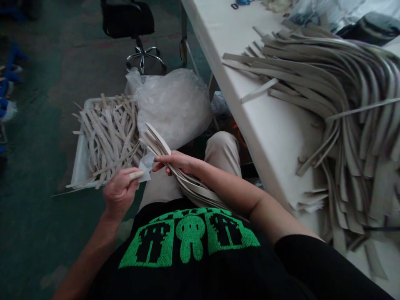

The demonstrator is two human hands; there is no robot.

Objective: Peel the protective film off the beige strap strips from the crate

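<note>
I am seated, looking down at my lap. My right hand (175, 161) is closed around a bundle of long beige strips (162, 146) that rests across my thigh, its ends fanned up toward the left. My left hand (120, 192) pinches a small pale scrap (146, 166) between thumb and fingers, right beside the bundle's end. Its fingertip looks taped.
A white tray (78, 160) heaped with loose beige strips sits on the floor to my left. A crumpled clear plastic bag (173, 104) lies behind it. A white table (265, 125) on my right carries a large pile of strips (340, 96). A black office chair (129, 18) stands farther back.
</note>
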